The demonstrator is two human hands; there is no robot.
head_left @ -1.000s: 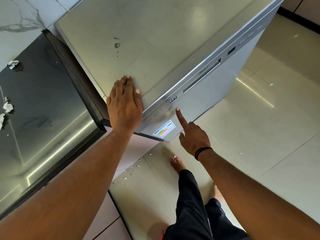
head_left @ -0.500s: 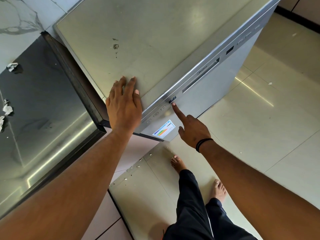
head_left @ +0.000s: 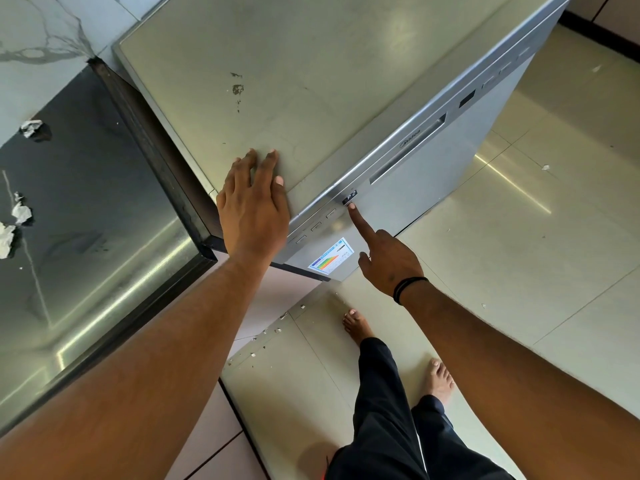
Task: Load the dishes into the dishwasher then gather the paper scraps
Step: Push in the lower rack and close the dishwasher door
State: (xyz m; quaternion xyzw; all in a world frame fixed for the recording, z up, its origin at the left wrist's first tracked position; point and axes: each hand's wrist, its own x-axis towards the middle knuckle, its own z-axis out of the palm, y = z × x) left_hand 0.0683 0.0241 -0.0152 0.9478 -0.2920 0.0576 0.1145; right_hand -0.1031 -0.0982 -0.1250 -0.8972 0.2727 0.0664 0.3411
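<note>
Dishwasher, head view: silver freestanding unit, seen from above, standing on pale floor tiles beside a dark countertop; door closed, control strip along its top front edge. Small display on that strip lit, showing two characters. Coloured energy label stuck on the door front below the strip.

Left hand: laid flat, palm down, on the near corner of the top panel; fingers straight and close together, holding nothing.

Right hand: index finger extended, tip touching the control strip just below the display; remaining fingers curled into the palm, gripping nothing. Black band around the wrist.

Paper scraps: several crumpled white pieces lying on the countertop near its left edge, well apart from both hands; one further piece up toward the marbled wall. Tiny white flecks scattered on the floor near the cabinet base.

Lower frame: two bare feet on the tiles, dark trousers above them.
</note>
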